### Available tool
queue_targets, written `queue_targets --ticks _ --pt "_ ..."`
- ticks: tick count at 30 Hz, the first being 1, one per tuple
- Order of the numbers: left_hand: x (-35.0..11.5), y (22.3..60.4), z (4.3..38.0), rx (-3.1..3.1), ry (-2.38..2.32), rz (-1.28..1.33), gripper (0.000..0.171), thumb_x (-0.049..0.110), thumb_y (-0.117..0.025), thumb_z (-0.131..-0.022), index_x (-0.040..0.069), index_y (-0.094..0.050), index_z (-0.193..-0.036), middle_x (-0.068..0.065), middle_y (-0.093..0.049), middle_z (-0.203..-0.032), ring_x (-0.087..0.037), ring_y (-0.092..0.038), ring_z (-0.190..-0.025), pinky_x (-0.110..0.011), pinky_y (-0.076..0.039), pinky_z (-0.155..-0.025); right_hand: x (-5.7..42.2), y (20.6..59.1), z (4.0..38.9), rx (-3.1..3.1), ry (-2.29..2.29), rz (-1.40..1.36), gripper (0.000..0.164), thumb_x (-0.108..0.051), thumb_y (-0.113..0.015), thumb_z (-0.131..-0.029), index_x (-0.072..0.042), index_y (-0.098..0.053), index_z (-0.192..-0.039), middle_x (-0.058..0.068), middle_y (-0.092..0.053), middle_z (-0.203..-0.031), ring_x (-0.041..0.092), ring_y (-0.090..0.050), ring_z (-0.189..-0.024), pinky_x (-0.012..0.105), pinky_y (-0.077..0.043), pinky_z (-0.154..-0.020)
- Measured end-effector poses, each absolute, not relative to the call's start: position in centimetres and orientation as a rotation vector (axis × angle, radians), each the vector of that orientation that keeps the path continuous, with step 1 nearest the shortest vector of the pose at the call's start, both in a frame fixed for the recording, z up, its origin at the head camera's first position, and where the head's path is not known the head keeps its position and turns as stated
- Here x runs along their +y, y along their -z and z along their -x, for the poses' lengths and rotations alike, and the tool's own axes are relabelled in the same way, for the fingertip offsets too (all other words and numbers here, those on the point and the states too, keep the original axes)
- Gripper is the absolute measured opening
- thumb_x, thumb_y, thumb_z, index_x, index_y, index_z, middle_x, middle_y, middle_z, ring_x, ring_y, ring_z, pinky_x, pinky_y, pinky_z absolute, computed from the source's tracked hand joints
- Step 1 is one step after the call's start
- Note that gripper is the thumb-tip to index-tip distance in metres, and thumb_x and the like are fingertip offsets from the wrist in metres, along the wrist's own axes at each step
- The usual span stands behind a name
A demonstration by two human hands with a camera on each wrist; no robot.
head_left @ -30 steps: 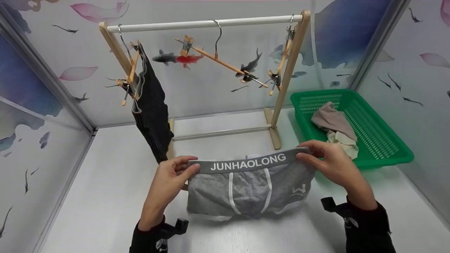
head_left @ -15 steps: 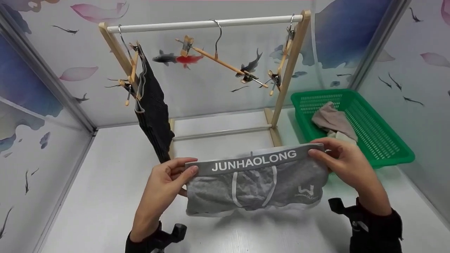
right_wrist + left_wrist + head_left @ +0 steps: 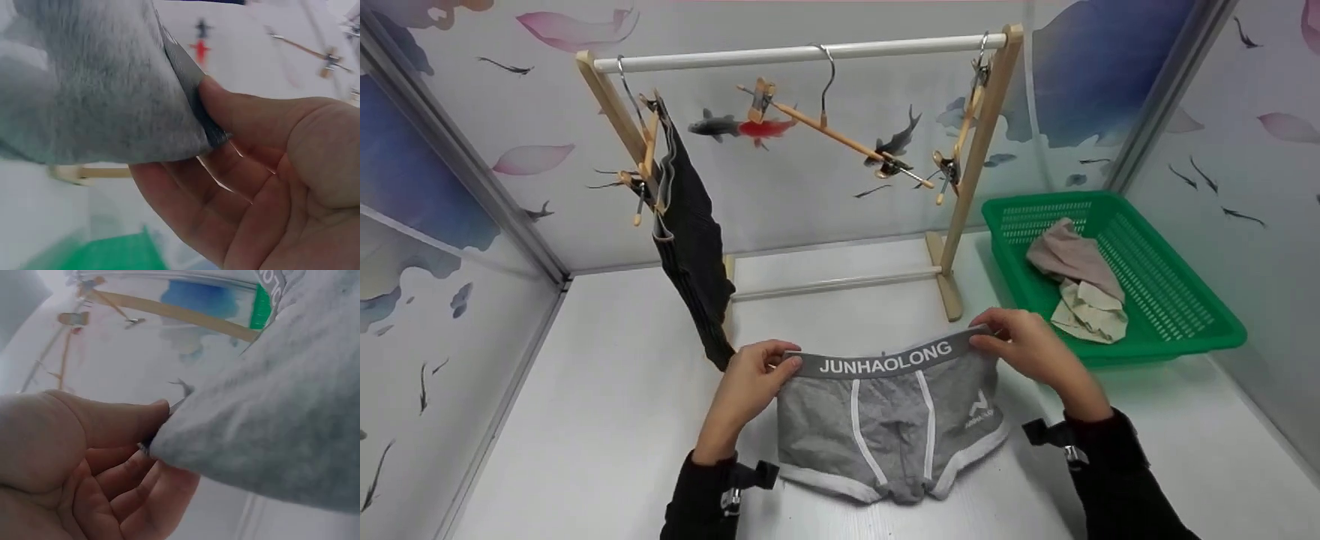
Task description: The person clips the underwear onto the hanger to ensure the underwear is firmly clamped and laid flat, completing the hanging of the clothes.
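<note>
A pair of grey boxer briefs (image 3: 892, 420) with white piping and a lettered waistband hangs between my two hands in the head view, over the white table. My left hand (image 3: 750, 382) pinches the left end of the waistband between thumb and fingers. At the other end, my right hand (image 3: 1035, 349) pinches the waistband the same way. The left wrist view shows the thumb and fingers of the left hand (image 3: 124, 444) on a corner of the grey cloth (image 3: 264, 422). In the right wrist view the right hand (image 3: 253, 152) holds the opposite corner.
Behind the briefs stands a wooden rack with a white rail (image 3: 720, 58). Black trousers (image 3: 690, 240) hang at its left; a clip hanger (image 3: 840, 137) hangs mid-rail, another (image 3: 967, 127) at right. A green basket (image 3: 1177, 270) at right holds pinkish (image 3: 1072, 255) and cream cloth (image 3: 1091, 311).
My hands first moved apart, stretching the waistband, then came closer together and the waistband relaxed. The briefs now hang lower and show their full legs. Both hands kept their hold.
</note>
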State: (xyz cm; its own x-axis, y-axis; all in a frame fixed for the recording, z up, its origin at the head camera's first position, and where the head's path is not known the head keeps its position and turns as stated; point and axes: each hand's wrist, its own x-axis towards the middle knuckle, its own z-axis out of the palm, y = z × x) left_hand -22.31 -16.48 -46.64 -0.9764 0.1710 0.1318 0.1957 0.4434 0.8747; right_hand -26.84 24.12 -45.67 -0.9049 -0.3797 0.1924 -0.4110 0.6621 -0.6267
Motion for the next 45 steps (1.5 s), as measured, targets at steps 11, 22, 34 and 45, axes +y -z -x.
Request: queue_targets --ticks 11,22,34,45 --pt "-16.0 51.4 24.4 -2.721 1.369 0.215 0.017 0.005 -0.068 -0.094 -0.001 -0.073 -0.109 -0.009 -0.072 -0.091 -0.027 -0.069 -0.085 -0.043 -0.054 -0.078 23.0 49.8 28.4 -2.842 -0.979 -0.644 0.01 -0.003 -0.073 -0.092 0.0 -0.071 -0.101 0.012 -0.072 -0.09 0.03 -0.069 -0.081 0.046 -0.056 -0.07" --pt "-16.2 52.5 24.8 -2.749 1.243 0.156 0.017 0.005 -0.071 -0.093 0.0 -0.073 -0.109 -0.006 -0.071 -0.088 -0.025 -0.069 -0.081 -0.045 -0.052 -0.079 23.4 50.7 28.8 -2.863 -0.88 -0.537 0.011 0.0 -0.074 -0.09 0.001 -0.07 -0.1 0.015 -0.073 -0.09 0.034 -0.069 -0.083 0.051 -0.054 -0.07" --pt "-15.9 51.7 24.3 -2.758 1.165 0.221 0.034 0.009 -0.071 -0.094 -0.002 -0.067 -0.125 -0.019 -0.069 -0.113 -0.035 -0.068 -0.099 -0.048 -0.054 -0.083 23.3 49.9 28.5 -2.896 -0.829 -0.573 0.026 -0.003 -0.074 -0.09 0.004 -0.067 -0.113 0.019 -0.074 -0.099 0.038 -0.07 -0.094 0.056 -0.053 -0.081" --pt "-14.0 48.1 21.9 -2.953 0.958 0.656 0.046 0.023 -0.073 -0.095 -0.003 -0.062 -0.132 -0.02 -0.061 -0.128 -0.038 -0.059 -0.12 -0.051 -0.046 -0.101 21.5 47.5 26.5 -2.778 -0.703 -1.192 0.036 -0.01 -0.075 -0.093 0.006 -0.066 -0.123 0.019 -0.07 -0.116 0.037 -0.066 -0.109 0.051 -0.052 -0.092"
